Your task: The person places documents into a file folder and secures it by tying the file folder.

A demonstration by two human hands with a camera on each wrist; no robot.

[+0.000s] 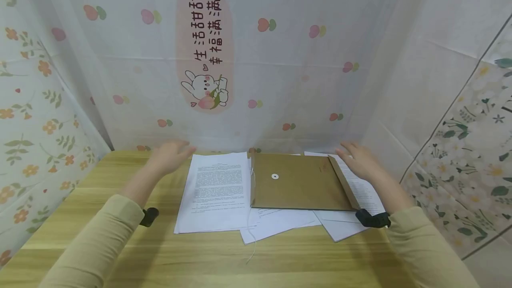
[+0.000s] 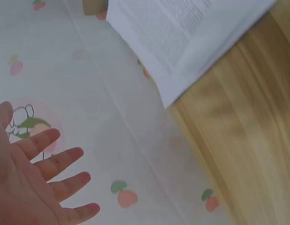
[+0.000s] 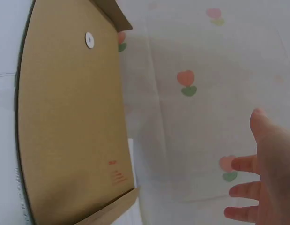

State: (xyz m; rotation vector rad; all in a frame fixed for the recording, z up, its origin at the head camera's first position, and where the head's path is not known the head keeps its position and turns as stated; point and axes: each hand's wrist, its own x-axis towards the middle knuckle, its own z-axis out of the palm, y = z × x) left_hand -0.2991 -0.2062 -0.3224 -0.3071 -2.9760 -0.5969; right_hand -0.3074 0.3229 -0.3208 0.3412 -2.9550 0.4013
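Both hands are raised over the table with nothing in them. My left hand (image 1: 169, 157) is spread beside a stack of printed sheets (image 1: 220, 190) on the left; in the left wrist view its fingers (image 2: 65, 161) are straight and apart. My right hand (image 1: 360, 161) hovers at the right end of a brown paper document folder (image 1: 300, 186), its fingers (image 3: 245, 190) extended. The folder lies on more papers (image 1: 276, 223), with a white button disc (image 1: 275, 176) on its face and a folded flap (image 1: 344, 181) at its right end. A white string (image 1: 253, 234) trails from its left side.
Other printed sheets (image 1: 366, 194) stick out under the folder's right side. The wooden table (image 1: 192, 261) ends at a patterned white curtain (image 1: 280, 79) behind the papers. More floral curtains (image 1: 36, 137) hang at both sides. A black band (image 1: 374, 219) is on each wrist.
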